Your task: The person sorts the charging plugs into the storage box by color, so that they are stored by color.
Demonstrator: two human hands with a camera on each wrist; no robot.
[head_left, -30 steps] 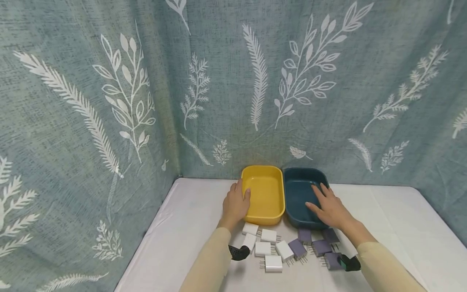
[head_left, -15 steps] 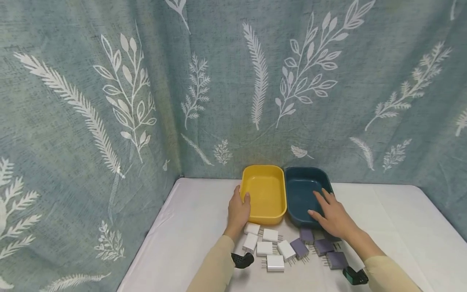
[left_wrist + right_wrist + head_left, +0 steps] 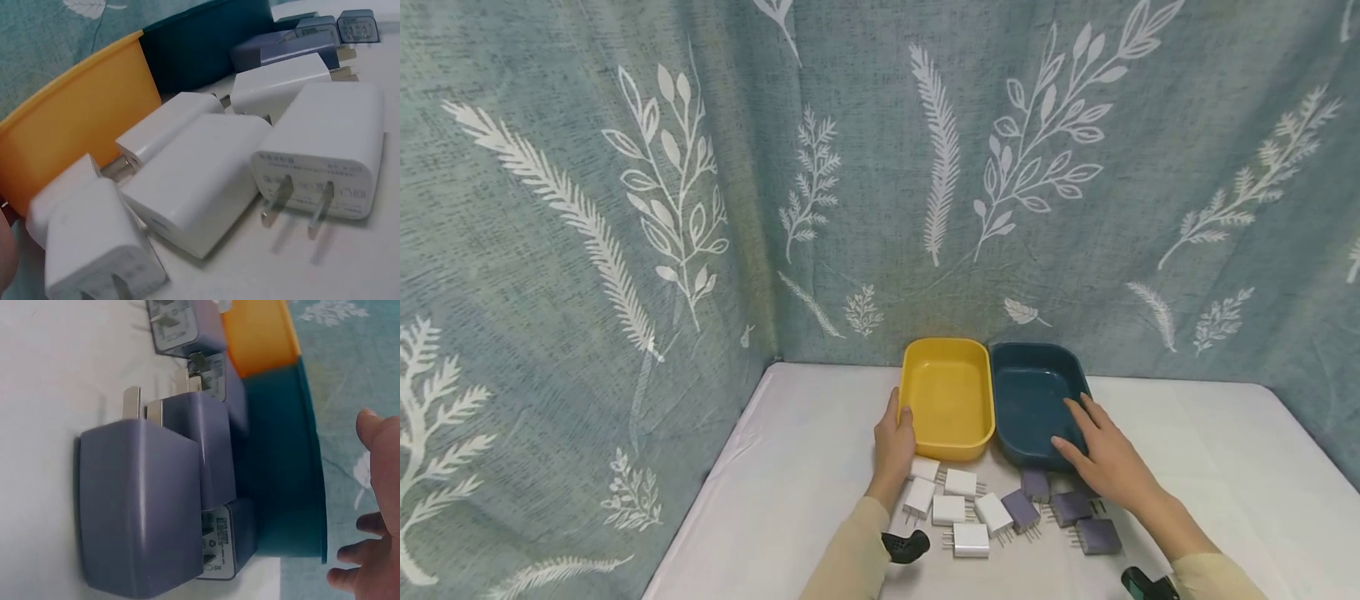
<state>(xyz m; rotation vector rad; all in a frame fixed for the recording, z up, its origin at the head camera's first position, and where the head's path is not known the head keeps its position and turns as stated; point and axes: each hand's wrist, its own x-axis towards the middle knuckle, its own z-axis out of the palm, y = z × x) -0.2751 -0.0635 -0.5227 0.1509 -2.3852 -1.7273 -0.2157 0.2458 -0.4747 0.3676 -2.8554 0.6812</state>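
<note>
Along the left side of a yellow tray [image 3: 946, 450], my left hand [image 3: 895, 450] has its fingers straight and its thumb at the rim. My right hand [image 3: 1108, 462] is over the near right rim of a dark blue tray [image 3: 1037, 457], fingers spread and nothing held. The right wrist view shows those fingers apart, beyond the blue tray's wall [image 3: 281, 475]. White charger plugs [image 3: 970, 540] lie in front of the yellow tray, several of them with prongs showing. Purple-grey charger plugs [image 3: 1097, 536] are scattered before the blue tray, partly hidden by my right hand.
The trays stand side by side on a white tablecloth [image 3: 1195, 442], close to a teal leaf-patterned curtain [image 3: 880, 208] behind and at the left. Black wrist devices, one below my left hand [image 3: 906, 547] and one at my right sleeve [image 3: 1150, 585], hang over the cloth.
My left hand has slid nearer to me along the yellow tray's side. My right hand has drawn right and toward me, uncovering more of the blue tray. The head view has shifted slightly.
</note>
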